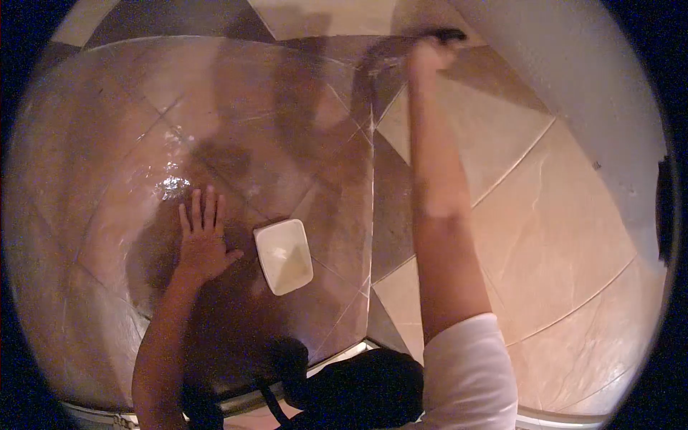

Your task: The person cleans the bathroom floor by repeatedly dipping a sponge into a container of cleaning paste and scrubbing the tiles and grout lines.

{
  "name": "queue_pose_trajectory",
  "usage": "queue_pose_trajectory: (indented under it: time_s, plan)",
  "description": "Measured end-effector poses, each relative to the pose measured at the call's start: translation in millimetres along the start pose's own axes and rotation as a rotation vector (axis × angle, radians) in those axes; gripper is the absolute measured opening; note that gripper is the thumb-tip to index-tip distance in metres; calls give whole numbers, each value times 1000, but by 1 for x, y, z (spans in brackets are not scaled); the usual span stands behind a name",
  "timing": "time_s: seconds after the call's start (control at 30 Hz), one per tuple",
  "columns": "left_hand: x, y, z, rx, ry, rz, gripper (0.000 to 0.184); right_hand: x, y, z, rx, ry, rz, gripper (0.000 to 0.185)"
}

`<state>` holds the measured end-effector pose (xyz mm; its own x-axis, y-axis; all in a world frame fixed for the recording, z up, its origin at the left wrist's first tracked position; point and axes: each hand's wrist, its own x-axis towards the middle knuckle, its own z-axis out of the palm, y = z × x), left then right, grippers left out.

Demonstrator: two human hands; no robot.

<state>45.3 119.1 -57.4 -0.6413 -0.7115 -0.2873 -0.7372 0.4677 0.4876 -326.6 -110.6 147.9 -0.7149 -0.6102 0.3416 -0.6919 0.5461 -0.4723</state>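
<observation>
at one o'clock, the right hand (430, 59) is apparently grasping a small, blurred dark object (451, 34), probably light, slippery if wet, needing a firm mid-body hold; at eight o'clock, the left hand (203, 251) is resting with fingers spread, released, over glossy tiled floor (118, 236).

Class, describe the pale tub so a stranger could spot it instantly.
On the glossy tiled floor, find the spread left hand. Just right of its thumb sits the pale tub. Among flat tiles, it is the only open, round-cornered container.
</observation>
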Motion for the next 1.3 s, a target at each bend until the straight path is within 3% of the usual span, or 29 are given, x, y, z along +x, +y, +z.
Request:
queue_pose_trajectory:
  time_s: [0.07,0.13,0.2,0.27,0.33,0.4,0.43,0.47,0.53,0.6,0.67,0.8,0.87,0.9,0.97,1.0,1.1,1.17,1.27,1.3]
  plan:
    - [6,-1,0,-6,-8,-1,120,8,-15,7,820,271,134,32]
    - [11,2,-2,-10,-44,10,119,4,-45,27,897,515,-141,22]
    - [9,4,-6,-12,-35,11,119,-10,-57,24,948,635,-280,17]
    - [9,5,-5,-17,-40,25,118,-25,-35,16,684,155,-316,25]
    - [9,5,-5,-30,-28,-12,120,-26,-18,28,567,29,-366,31]
    - [13,5,-2,-38,-20,-1,121,-49,-18,33,959,-125,-204,29]
    - [12,4,-1,-47,-2,8,121,-60,-35,15,1085,-160,61,29]
    - [12,3,1,-47,2,-2,121,-59,-43,9,1090,-170,58,29]
    - [12,4,2,-40,4,4,121,-46,-49,-11,1837,-383,315,27]
    - [9,3,-2,-63,8,3,121,-28,-32,-27,2199,-1335,250,29]
    - [9,5,-3,-73,4,-1,121,-73,-62,-62,2451,-863,541,34]
    - [11,3,5,-79,-22,-21,120,-123,-42,-84,2488,-904,435,37]
    - [11,5,5,-92,-35,-17,120,-142,-37,-94,1863,-471,193,35]
    - [10,5,5,-101,-40,-13,119,-150,-39,-95,1863,-471,189,35]
    - [7,5,6,-103,-38,-13,119,-165,-47,-95,1484,-428,5,34]
    - [8,6,10,-106,-34,-10,119,-168,-51,-95,1487,-424,2,34]
    - [2,2,35,-125,16,1,120,-175,-53,-92,1397,-323,66,33]
    - [-1,2,35,-130,54,17,121,-147,-42,-89,1780,-332,554,32]
    - [-1,2,30,-110,19,2,122,-101,-17,-68,1596,-193,577,23]
    - [-1,4,29,-102,10,-1,123,-80,-7,-59,1580,-106,468,25]
